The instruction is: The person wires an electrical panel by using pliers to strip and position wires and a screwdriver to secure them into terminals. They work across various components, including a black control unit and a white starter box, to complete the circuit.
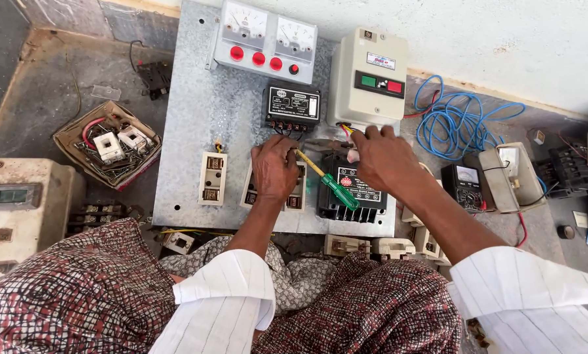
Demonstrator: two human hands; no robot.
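Your knees [372, 308] in patterned cloth fill the bottom of the view, with white striped sleeves [222, 295] above them. Beyond them lies a grey metal panel [189, 131], flat on the floor.

Your left hand [274, 172] rests knuckles-up on a cream fuse block [295, 195], fingers curled down tight around a screwdriver [327, 180]. Its long axis runs on a slant: the yellow shaft comes out of your fist at upper left, and the green handle points down and to the right, ending over the black unit [350, 196] that sits just beside the fuse block.

Your right hand [382, 157] reaches in from the right, fingers bent and closed. Its fingertips press at the wires [346, 129] under the cream starter box [369, 78]. Pliers [323, 145] show just left of that hand, jaws pointing left, but whether you grip them I cannot tell.

Above your left hand sits a small black relay [292, 105], and above that a grey meter box [264, 40] with red buttons. Another fuse block [213, 178] lies left of your left hand. A cardboard tray [107, 144] of parts sits off the panel to the left. Blue wire [458, 121] coils to the right, near a black multimeter [463, 187].
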